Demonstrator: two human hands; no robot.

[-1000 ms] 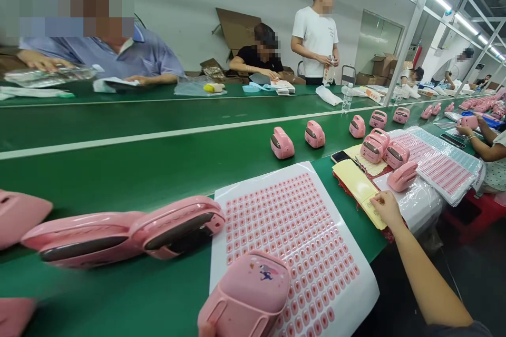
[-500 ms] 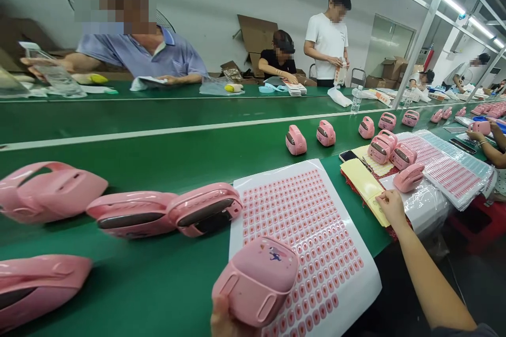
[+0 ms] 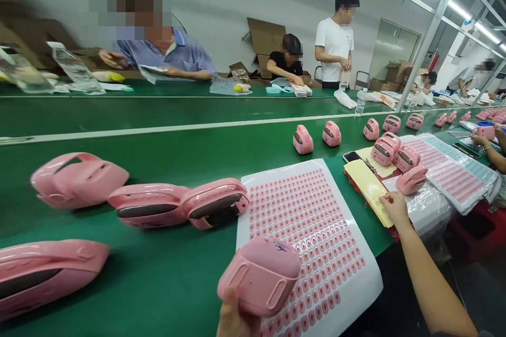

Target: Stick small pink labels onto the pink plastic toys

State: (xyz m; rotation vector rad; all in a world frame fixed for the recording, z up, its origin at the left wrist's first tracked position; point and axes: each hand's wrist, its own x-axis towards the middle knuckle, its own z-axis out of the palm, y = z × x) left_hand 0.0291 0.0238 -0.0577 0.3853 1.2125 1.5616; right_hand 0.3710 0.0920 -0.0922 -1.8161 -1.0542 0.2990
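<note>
A pink plastic case [image 3: 261, 281] is sitting in the left hand [image 3: 236, 320], above the lower left part of a sticker sheet [image 3: 304, 210], and is hiding some of its rows. The case is looking rounded and glossy, showing two long raised ovals on the near side and a small dark print by its far edge. The left hand is gripping it from below, the thumb pressing on the near face; the other fingers are mostly hiding underneath.

The right forearm is reaching in from the lower right, and the right hand [image 3: 396, 208] is bending over the edge of a yellow pad [image 3: 367, 189], fingertips drawing together. Whether they are pinching anything is hard to tell at this angle.

Left of the sheet, two more pink cases [image 3: 150, 202] are lying end to end on the green table [image 3: 169, 279], the nearer one touching the sheet's edge. Past the pad, a single pink case [image 3: 411, 180] is resting just beyond the right hand, and a phone [image 3: 351, 157] is lying at the pad's far end. Across the table, a person in a blue shirt [image 3: 190, 58] is holding a white packet [image 3: 154, 72].
</note>
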